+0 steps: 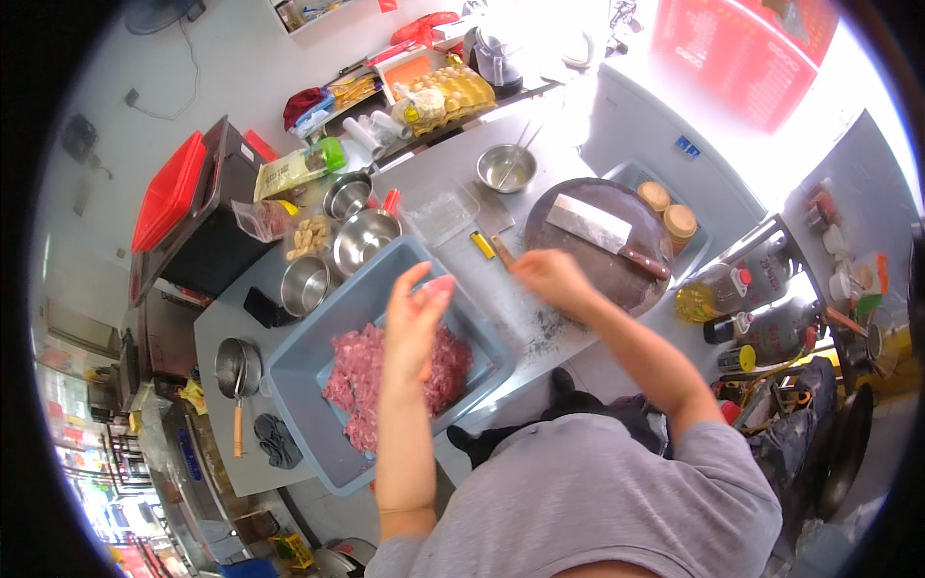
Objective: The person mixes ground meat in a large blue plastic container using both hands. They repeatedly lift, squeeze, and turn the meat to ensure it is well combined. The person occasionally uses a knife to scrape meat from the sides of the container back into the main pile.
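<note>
My left hand [415, 318] is raised over a grey-blue plastic tub [296, 397], fingers apart, with nothing seen in it. Chopped raw meat [354, 376] lies in the tub. My right hand [553, 278] has curled fingers beside the wooden handle [501, 251] of a second cleaver, whose blade [491, 209] lies flat on the steel table; whether the fingers grip the handle is unclear. Right of it, a cleaver [589, 222] with a brown handle rests on a round chopping board [556, 249]. A small yellow object [482, 245] lies next to the wooden handle.
Steel bowls [367, 238] and a clear plastic container [441, 217] stand beyond the tub. Another steel bowl [506, 167] holds utensils. A strainer [237, 367] and a dark cloth [277, 441] lie at left. Oil bottles [712, 292] stand right of the board. Dark scraps [545, 332] lie near the table edge.
</note>
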The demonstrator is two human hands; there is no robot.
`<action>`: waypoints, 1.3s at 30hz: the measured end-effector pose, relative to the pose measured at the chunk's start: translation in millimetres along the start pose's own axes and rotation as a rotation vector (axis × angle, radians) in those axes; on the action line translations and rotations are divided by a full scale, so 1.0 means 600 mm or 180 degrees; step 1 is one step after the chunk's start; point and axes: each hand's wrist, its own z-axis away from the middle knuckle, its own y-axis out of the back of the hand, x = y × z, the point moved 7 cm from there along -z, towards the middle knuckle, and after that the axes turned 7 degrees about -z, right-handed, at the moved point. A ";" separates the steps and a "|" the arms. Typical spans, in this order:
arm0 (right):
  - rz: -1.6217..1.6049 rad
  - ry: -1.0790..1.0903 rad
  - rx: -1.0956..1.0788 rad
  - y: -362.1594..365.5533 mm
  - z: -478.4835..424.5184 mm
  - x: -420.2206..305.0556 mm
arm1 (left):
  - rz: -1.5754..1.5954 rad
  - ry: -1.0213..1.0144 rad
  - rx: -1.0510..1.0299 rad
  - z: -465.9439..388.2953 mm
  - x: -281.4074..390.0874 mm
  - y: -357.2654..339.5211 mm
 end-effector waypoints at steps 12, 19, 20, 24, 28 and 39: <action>0.3697 -0.0175 0.0637 0.280 -0.036 0.227 | 0.0321 0.1125 0.0471 -0.110 -0.376 -0.309; 0.3157 0.0801 0.0690 0.303 -0.009 0.152 | -0.0588 0.1046 0.0998 -0.109 -0.399 -0.288; 0.2931 0.0793 0.0619 0.295 -0.002 0.147 | -0.0657 0.0969 0.1168 -0.109 -0.397 -0.286; 0.2361 0.0841 0.0219 0.246 0.038 0.145 | -0.1202 0.0818 0.1287 -0.112 -0.387 -0.283; 0.2513 0.0630 -0.0067 0.217 0.090 0.188 | -0.1710 0.0701 0.1412 -0.116 -0.390 -0.278; 0.2655 0.0131 -0.0322 0.323 0.266 0.208 | -0.1262 0.0156 0.1523 -0.118 -0.357 -0.275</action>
